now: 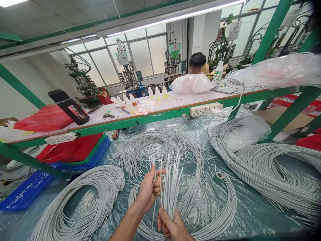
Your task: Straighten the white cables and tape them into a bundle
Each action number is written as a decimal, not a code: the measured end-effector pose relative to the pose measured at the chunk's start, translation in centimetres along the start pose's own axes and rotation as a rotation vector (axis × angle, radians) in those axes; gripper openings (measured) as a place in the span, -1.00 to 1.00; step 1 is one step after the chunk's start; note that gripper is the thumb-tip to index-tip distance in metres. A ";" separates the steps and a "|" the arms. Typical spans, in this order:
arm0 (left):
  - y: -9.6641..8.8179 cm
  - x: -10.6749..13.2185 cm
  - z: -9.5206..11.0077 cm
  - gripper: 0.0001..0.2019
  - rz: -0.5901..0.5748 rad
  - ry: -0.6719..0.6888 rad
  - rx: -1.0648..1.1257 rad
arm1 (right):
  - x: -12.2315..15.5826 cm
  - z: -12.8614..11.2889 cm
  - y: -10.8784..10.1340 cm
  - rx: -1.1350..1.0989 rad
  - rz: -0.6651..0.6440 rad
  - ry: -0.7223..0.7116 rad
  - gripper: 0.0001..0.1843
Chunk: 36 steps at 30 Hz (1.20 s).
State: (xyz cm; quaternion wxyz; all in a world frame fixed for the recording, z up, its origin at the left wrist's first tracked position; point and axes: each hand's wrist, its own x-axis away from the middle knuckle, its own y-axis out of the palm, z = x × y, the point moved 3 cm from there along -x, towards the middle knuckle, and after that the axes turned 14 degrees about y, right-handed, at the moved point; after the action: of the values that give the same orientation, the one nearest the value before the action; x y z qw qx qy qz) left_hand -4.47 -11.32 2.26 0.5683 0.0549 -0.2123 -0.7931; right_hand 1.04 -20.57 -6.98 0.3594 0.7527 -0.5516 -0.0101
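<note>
My left hand [149,189] pinches a few grey cable ends [153,164] that stand upright near the middle bottom of the view. Just below and to the right, my right hand [173,227] grips the base of a fanned bunch of grey cables [173,187] whose cut ends point up. Both hands hover over a loose coil of grey cables [160,147] spread on the plastic-covered table [250,214]. A small roll of green tape [219,176] lies to the right of the bunch.
Big cable coils lie at the left [82,201] and right [271,167]. A green-edged shelf [155,117] crosses above with small bottles [129,102], scissors [108,115], power strips [204,109], a black flask [69,106] and bags. Red and blue trays [75,152] sit left. Another person [197,59] works behind.
</note>
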 end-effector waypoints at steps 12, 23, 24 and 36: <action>0.2 0.0 0.2 -0.44 0.017 0.017 -0.064 | 0.5 -0.1 -0.2 0.013 -0.023 0.148 -0.38; 0.5 0.2 -0.5 -0.53 0.054 0.101 -0.105 | 1.4 -1.3 0.2 0.033 -0.064 0.135 -0.40; 0.5 0.2 -0.3 -0.53 0.070 0.120 -0.106 | 1.2 -1.2 0.1 0.027 -0.076 0.111 -0.39; -0.3 0.0 -0.1 -0.52 0.232 0.270 -0.156 | -0.2 -0.6 -0.5 -0.043 -0.012 -0.010 -0.33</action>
State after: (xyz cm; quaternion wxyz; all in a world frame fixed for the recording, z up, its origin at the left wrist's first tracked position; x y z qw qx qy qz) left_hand -4.72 -11.23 2.00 0.6817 0.0919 -0.0770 -0.7218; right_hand 1.63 -20.04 -6.85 0.3727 0.7480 -0.5484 -0.0279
